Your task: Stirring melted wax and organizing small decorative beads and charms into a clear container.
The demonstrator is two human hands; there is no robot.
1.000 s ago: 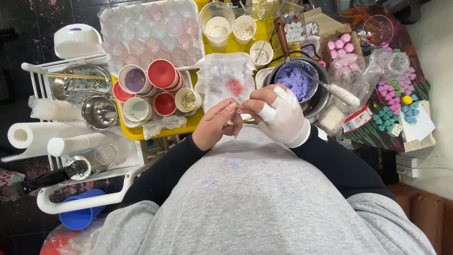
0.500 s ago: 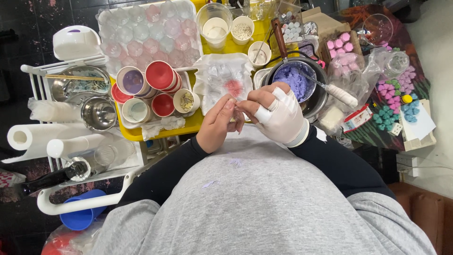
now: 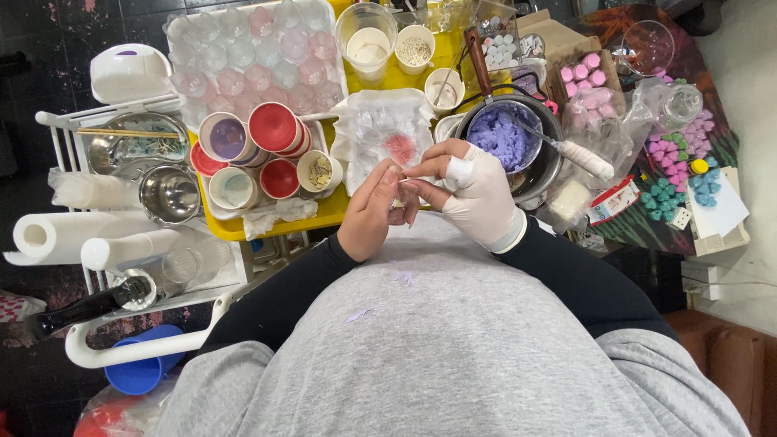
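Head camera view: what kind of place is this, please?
Probably a small home craft workspace for wax or soap shapes: a metal pot of purple paste, a clear plastic mould tray with pink fillings, and round red paper cups on a yellow tray.

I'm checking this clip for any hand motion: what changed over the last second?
Very little. The left hand and the gloved right hand stayed pressed together at the fingertips, pinching something too small to identify, with only slight finger shifts. The pot of purple paste, the red cups and the yellow tray kept their places.
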